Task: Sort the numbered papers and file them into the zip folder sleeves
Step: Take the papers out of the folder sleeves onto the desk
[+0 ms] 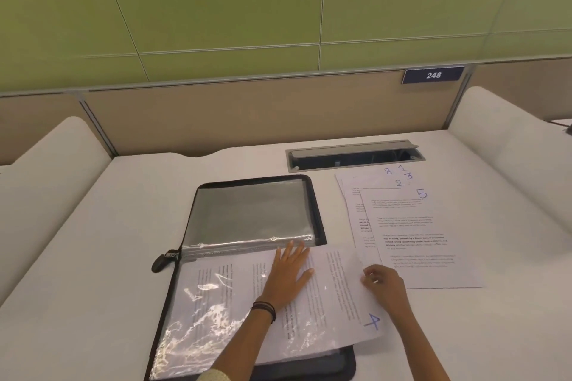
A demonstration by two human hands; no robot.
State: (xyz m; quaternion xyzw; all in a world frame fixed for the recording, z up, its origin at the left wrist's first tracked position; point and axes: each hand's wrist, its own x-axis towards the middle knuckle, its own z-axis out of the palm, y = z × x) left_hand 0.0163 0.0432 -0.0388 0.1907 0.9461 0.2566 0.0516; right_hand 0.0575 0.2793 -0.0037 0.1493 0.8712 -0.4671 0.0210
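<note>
A black zip folder (318, 213) lies open on the white desk, its clear sleeves (216, 303) spread over the near half. The paper marked 4 (343, 297) lies sideways, partly inside a sleeve, its right end sticking out past the folder's edge. My left hand (289, 272) presses flat on the sleeve over that paper, fingers spread. My right hand (383, 286) pinches the paper's right edge. To the right lies a fanned stack of papers (414, 235), with the sheet marked 5 on top and corners marked 8, 1, 3 and 2 showing behind it.
A grey cable hatch (356, 155) is set into the desk behind the papers. The folder's zip pull (164, 260) hangs off its left side. Beige dividers and white side panels (507, 139) enclose the desk; a sign reads 248 (433, 75).
</note>
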